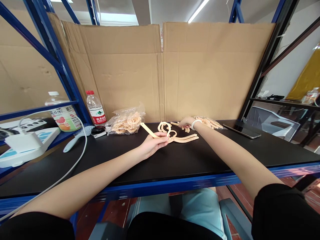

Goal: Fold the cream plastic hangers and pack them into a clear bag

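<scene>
My left hand point(155, 144) is closed around a flat beige piece point(148, 130); its straight strip sticks out up and to the left, and pale loops point(163, 126) show above the fingertips. Just right of this hand, a pair of long, curved beige strips point(186, 138) with a ring at one end lies on the black tabletop. Farther back, my right hand point(187, 122), with a white beaded bracelet at the wrist, reaches down with bent fingers to small beige pieces point(187, 130). What its fingertips grip is too small to make out. Beside it lies a bag of beige pieces point(208, 122).
Another clear bag of beige rings point(127, 121) stands at the back, near a red-capped water bottle point(96, 110). A brush point(77, 137), a white cable point(75, 163) and a power strip point(30, 146) are on the left. A phone point(242, 130) lies right. Cardboard point(200, 73) walls the back.
</scene>
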